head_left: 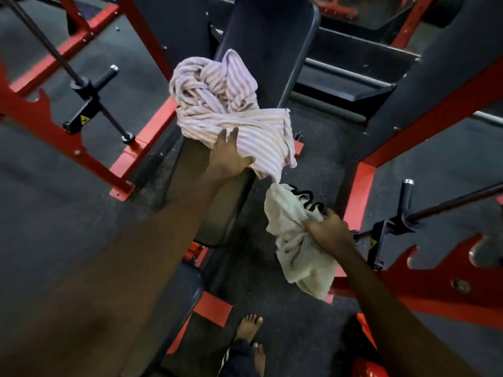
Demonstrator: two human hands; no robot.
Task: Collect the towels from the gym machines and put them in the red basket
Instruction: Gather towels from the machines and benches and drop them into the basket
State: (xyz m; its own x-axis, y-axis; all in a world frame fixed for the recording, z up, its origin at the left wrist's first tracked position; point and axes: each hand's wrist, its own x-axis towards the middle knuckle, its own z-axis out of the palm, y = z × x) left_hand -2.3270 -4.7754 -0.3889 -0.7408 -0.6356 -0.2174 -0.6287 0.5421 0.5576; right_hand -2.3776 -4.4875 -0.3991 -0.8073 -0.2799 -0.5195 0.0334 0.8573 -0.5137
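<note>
A crumpled pink-and-white striped towel lies on the black padded bench at the frame's centre. My left hand reaches forward and grips the towel's near edge, thumb under the cloth. A cream towel hangs bunched from my right hand, which is closed around it to the right of the bench. At the bottom right edge a bit of red plastic shows; I cannot tell whether it is the basket.
Red machine frames stand on both sides, with black bars and pegs sticking out at left and another peg at right. A black seat pad lies below my left arm. My bare feet stand on the dark rubber floor.
</note>
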